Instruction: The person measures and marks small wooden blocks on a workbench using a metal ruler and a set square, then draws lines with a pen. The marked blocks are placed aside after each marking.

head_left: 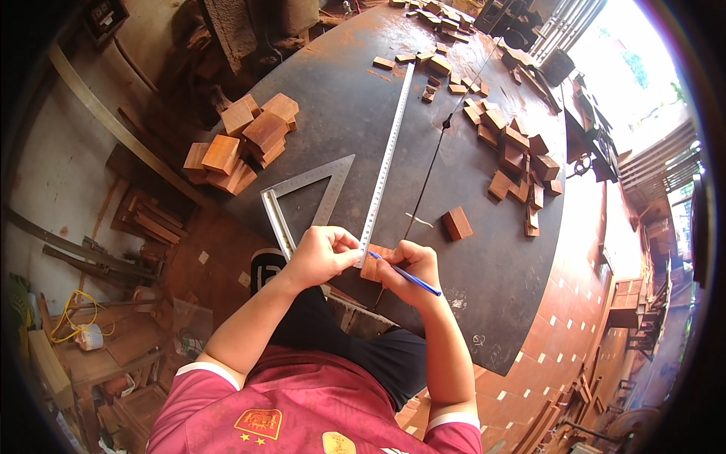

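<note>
My left hand (324, 256) pinches the near end of a long steel ruler (388, 151), which stretches away across the dark table. Under that end lies a small reddish wooden block (371, 268), close to the table's near edge. A blue pen (412, 278) is gripped in my right hand (412, 268), its tip down at the block beside the ruler. The fingers of my right hand also rest over the block and hide part of it. Just left of the ruler, a metal set square (318, 181) lies flat, its lower end next to my left hand.
A stack of wooden blocks (243, 140) sits at the table's left edge. Several more blocks (516, 155) are heaped at the right, and others (442, 19) at the far end. A single block (457, 224) lies right of my hands. A dark groove (431, 170) runs along the table (484, 303).
</note>
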Demonstrator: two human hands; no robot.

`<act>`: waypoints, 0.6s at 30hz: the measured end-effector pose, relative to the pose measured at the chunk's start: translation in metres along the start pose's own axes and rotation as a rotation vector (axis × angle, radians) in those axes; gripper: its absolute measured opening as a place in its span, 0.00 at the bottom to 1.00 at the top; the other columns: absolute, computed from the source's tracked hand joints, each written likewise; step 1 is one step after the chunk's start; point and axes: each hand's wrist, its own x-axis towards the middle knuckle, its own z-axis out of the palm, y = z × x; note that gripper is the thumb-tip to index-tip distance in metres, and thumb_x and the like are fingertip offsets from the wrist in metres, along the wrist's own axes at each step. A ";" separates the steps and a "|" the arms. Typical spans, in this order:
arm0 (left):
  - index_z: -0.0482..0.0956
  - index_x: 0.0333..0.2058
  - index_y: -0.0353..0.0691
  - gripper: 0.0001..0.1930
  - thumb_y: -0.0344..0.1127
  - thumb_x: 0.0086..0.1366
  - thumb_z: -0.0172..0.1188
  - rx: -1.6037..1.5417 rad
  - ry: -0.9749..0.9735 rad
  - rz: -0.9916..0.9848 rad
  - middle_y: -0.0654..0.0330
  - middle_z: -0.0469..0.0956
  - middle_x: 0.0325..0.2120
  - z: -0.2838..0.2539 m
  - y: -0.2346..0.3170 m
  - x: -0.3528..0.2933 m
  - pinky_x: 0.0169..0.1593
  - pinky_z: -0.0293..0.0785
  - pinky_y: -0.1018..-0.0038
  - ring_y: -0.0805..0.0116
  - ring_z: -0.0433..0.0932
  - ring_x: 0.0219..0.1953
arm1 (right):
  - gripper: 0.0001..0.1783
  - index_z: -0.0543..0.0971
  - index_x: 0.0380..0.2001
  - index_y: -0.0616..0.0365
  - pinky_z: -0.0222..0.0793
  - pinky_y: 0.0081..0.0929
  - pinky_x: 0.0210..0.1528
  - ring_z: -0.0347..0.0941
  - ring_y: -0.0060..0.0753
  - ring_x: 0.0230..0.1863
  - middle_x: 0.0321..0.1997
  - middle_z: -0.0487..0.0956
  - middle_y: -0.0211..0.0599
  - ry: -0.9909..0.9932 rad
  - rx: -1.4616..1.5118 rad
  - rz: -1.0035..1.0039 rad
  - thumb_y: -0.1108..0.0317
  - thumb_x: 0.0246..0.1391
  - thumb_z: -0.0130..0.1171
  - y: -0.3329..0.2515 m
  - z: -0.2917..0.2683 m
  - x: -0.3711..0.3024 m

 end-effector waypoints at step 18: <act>0.83 0.39 0.31 0.08 0.29 0.63 0.67 0.001 -0.013 0.008 0.62 0.84 0.27 0.000 -0.005 0.001 0.25 0.72 0.84 0.83 0.77 0.23 | 0.16 0.70 0.18 0.63 0.68 0.21 0.24 0.68 0.11 0.27 0.20 0.77 0.30 0.027 -0.005 0.058 0.76 0.51 0.67 0.004 0.000 -0.001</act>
